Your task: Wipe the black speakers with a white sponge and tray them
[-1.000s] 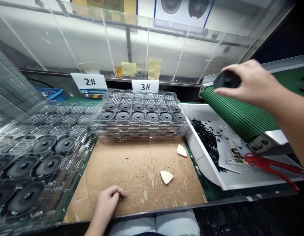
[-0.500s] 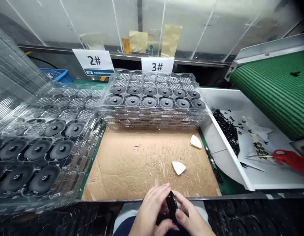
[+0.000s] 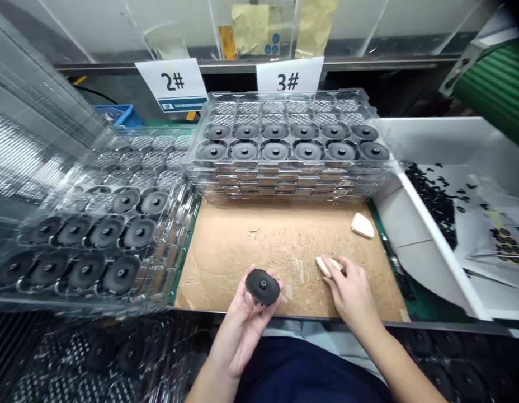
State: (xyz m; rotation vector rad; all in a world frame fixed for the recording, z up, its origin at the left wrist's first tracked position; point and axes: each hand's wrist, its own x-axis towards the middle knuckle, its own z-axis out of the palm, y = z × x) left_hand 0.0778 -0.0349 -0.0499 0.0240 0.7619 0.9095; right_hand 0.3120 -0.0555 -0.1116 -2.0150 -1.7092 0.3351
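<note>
My left hand holds a round black disc-shaped part by its edges, its face with a small central stub turned up. On the cardboard sheet, my right hand has its fingers closed on a white wedge-shaped pad, partly covered by those fingers. A second white wedge pad lies farther back on the right side of the cardboard.
Stacked clear trays with black discs stand behind the cardboard. More trays fill the left side. At right, a white bin holds small black pieces and tweezers. A green conveyor belt rises beyond.
My hands have parted. The black disc stays in my left hand, now face up. My right hand has moved right and forward and taken hold of the nearer white wedge pad. The view has shifted.
</note>
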